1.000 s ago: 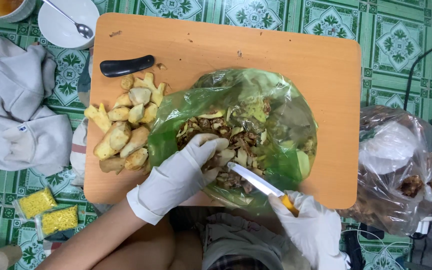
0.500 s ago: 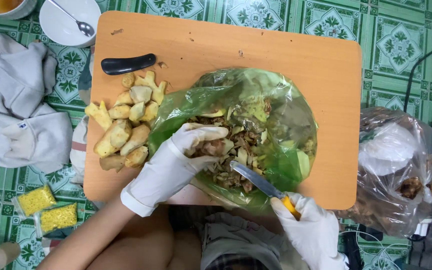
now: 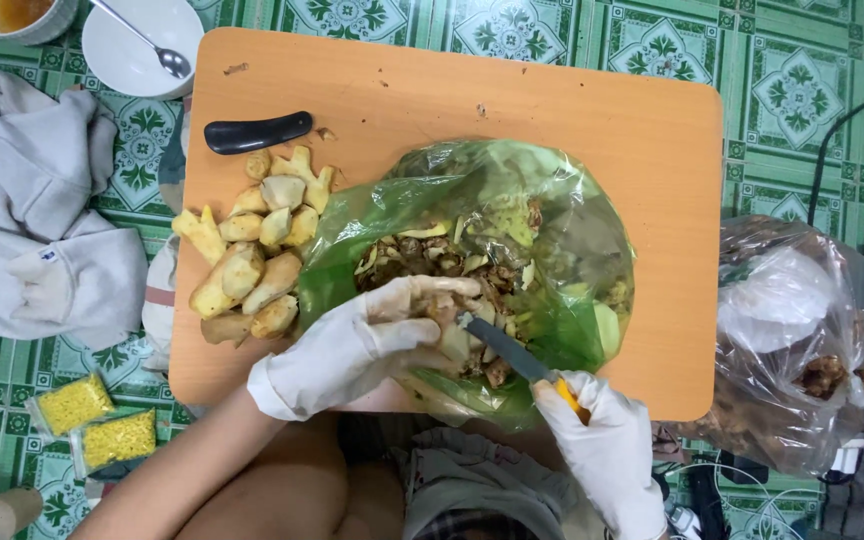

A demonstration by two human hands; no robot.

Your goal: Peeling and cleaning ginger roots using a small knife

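Green bag (image 3: 422,205) on orange board (image 3: 512,90), green patterned floor (image 3: 802,90).

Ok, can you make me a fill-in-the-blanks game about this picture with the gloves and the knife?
1. Both hands, the left hand and the right hand, wear white ____.
2. The right hand holds a knife with a handle coloured ____.
3. The peelings lie on a plastic bag coloured ____.
4. The peeled pieces are piled on the wooden ____.

Missing words: gloves; orange; green; board
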